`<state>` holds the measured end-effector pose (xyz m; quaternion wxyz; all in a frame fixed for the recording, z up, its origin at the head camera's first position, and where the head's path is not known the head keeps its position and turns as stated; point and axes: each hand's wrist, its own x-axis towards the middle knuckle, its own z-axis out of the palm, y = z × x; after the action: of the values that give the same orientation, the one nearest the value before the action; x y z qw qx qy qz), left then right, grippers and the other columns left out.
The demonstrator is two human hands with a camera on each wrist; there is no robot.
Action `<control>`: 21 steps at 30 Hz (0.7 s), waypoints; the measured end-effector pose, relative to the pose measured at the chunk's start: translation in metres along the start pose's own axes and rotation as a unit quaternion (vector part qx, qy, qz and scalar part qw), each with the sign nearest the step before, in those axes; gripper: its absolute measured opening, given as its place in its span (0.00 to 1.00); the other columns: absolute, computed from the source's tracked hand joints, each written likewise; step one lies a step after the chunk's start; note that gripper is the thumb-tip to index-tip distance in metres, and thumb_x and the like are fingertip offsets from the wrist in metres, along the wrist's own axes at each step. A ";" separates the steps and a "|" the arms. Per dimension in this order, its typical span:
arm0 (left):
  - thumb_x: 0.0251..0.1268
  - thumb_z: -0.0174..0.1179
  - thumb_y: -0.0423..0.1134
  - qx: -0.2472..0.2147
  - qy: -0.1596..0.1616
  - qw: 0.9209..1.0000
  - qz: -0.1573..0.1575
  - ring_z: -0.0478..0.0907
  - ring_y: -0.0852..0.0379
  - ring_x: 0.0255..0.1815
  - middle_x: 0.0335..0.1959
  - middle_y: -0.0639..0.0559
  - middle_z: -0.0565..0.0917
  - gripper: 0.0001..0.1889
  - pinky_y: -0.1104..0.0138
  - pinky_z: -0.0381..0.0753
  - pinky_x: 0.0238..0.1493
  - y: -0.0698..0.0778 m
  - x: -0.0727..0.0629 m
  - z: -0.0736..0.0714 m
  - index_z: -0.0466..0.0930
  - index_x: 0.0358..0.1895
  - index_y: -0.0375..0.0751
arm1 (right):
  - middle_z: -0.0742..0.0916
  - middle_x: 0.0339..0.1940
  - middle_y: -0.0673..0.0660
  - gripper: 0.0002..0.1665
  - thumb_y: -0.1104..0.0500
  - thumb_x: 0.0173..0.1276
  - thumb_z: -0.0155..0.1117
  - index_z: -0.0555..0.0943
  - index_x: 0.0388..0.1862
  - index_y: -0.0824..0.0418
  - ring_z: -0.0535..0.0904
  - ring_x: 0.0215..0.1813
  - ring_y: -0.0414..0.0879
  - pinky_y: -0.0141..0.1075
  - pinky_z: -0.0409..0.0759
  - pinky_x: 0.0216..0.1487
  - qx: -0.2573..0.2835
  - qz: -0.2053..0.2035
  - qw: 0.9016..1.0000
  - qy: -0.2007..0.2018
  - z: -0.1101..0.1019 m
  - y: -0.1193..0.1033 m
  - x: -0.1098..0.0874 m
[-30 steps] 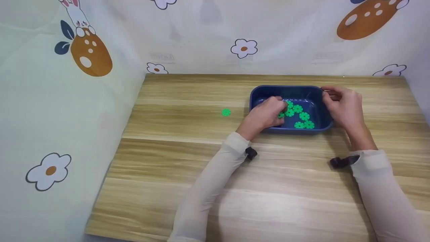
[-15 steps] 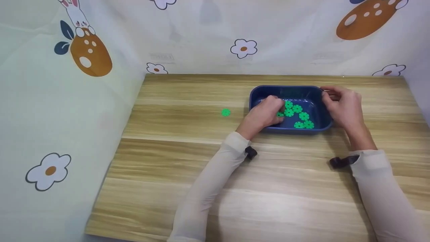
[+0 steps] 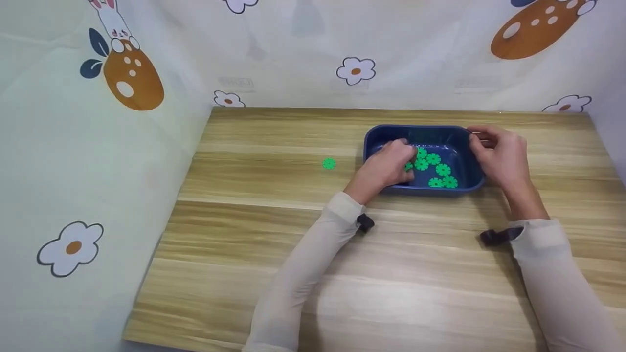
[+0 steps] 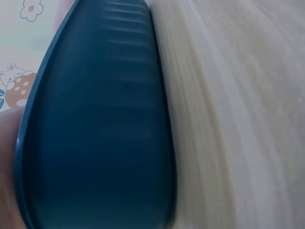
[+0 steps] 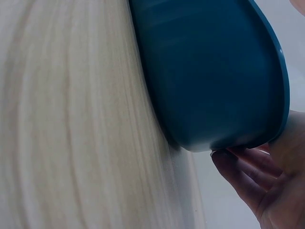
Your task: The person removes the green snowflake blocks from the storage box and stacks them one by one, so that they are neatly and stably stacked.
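A dark blue plastic bin [image 3: 423, 191] stands on the table and holds several small green notched discs [image 3: 443, 169]. My left hand [image 3: 389, 164] reaches over its near left side, fingers bent down inside among the discs. A green disc [image 3: 408, 166] peeks out between thumb and fingers; I cannot tell whether they pinch it. My right hand [image 3: 503, 151] grips the bin's right end, thumb by the rim. In the right wrist view its fingers [image 5: 243, 176] press on the outside of the bin wall [image 5: 214, 71]. The bin's outer side [image 4: 100, 114] fills much of the left wrist view.
One loose green disc [image 3: 329, 164] lies on the wooden table [image 3: 254, 234], left of the bin. A printed cloth [image 3: 293, 58] hangs behind the table and along its left side. Each wrist wears a black strap mount [image 3: 496, 236].
The left hand's fingers shift slightly inside the bin. The right hand, the bin and the loose disc stay where they were.
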<state>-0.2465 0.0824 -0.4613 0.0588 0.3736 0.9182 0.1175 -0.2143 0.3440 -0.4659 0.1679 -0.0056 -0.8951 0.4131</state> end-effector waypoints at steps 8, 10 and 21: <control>0.73 0.68 0.42 -0.022 0.009 1.000 0.000 0.78 0.57 0.48 0.53 0.49 0.83 0.16 0.68 0.85 0.49 0.001 -0.001 -0.003 0.86 0.59 0.42 | 0.93 0.51 0.70 0.17 0.58 0.78 0.67 0.90 0.58 0.65 0.77 0.36 0.11 0.09 0.75 0.42 -0.005 0.006 1.000 -0.005 -0.001 0.000 0.000; 0.73 0.67 0.41 -0.032 0.013 0.999 0.006 0.78 0.57 0.49 0.55 0.49 0.82 0.17 0.69 0.84 0.50 0.000 -0.001 -0.004 0.85 0.61 0.43 | 0.93 0.51 0.70 0.17 0.58 0.78 0.67 0.90 0.58 0.65 0.77 0.36 0.11 0.09 0.75 0.42 -0.007 0.007 1.000 -0.006 -0.001 0.000 0.000; 0.74 0.63 0.36 -0.091 0.113 0.987 0.071 0.80 0.55 0.57 0.62 0.49 0.81 0.17 0.72 0.80 0.60 -0.001 -0.014 -0.015 0.86 0.62 0.42 | 0.93 0.51 0.71 0.18 0.57 0.78 0.66 0.91 0.58 0.64 0.78 0.35 0.10 0.09 0.76 0.41 -0.005 0.011 1.000 -0.009 -0.002 -0.001 0.000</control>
<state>-0.2401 0.0690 -0.4472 -0.0199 0.4153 0.8755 0.2462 -0.2139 0.3447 -0.4638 0.1549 -0.0124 -0.8987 0.4100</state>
